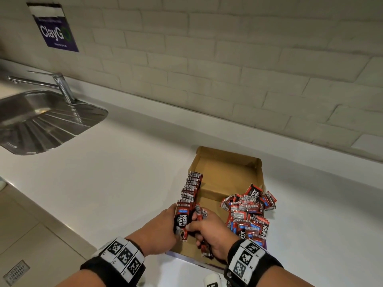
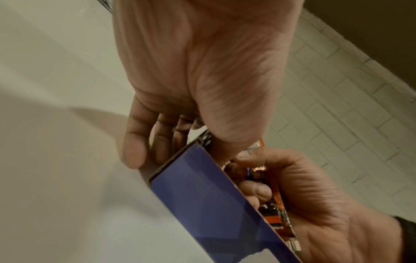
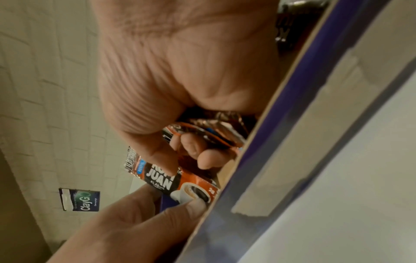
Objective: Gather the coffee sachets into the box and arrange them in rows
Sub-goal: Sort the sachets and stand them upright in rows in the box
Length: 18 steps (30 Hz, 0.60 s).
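Note:
An open cardboard box (image 1: 228,172) with blue outer walls (image 2: 202,195) lies on the white counter. A row of red-and-black coffee sachets (image 1: 191,189) stands on edge along its left wall. My left hand (image 1: 165,224) pinches the near end of that row, thumb on the front sachet (image 3: 175,183), fingers (image 2: 133,147) outside the wall. Just right of it, my right hand (image 1: 207,230) grips a small bunch of sachets (image 1: 201,213) inside the box. A loose pile of sachets (image 1: 248,214) fills the box's right side and spills over its edge.
A steel sink (image 1: 41,121) with a faucet (image 1: 60,83) sits at the far left of the counter (image 1: 103,183). A tiled wall with a purple poster (image 1: 56,30) runs behind. A small white object (image 1: 211,280) lies at the near edge.

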### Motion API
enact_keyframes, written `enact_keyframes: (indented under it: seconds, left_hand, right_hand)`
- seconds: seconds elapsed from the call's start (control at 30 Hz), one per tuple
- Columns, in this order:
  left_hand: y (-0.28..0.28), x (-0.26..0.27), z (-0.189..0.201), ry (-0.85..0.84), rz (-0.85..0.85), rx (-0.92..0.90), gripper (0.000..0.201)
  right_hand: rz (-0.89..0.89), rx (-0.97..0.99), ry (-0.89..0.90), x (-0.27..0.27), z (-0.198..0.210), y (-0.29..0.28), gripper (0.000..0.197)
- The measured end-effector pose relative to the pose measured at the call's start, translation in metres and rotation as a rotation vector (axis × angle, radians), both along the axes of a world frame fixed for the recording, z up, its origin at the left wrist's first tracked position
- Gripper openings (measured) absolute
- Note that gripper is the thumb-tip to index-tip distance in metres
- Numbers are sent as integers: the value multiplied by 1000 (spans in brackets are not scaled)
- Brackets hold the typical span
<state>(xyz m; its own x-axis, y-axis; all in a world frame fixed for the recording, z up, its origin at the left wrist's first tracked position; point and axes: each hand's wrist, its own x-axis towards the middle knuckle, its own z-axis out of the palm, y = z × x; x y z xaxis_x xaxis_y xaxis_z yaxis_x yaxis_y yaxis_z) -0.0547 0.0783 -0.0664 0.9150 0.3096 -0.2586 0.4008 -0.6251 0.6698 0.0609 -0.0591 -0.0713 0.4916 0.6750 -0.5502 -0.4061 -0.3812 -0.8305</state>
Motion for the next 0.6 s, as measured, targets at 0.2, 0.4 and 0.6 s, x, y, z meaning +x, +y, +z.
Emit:
enact_keyframes:
  seconds: [0.2, 0.4, 0.6]
  left_hand:
    - [3, -10, 29, 220, 4, -39, 82]
    - [17, -29, 70, 258, 51, 275, 51]
    - [-28, -5, 122, -128, 111, 158, 9]
  right_hand:
    - [-107, 27, 80, 10, 21, -14, 5]
    - [-169, 273, 223, 33, 71, -45, 33]
    - [-18, 261, 109, 38, 98, -70, 25]
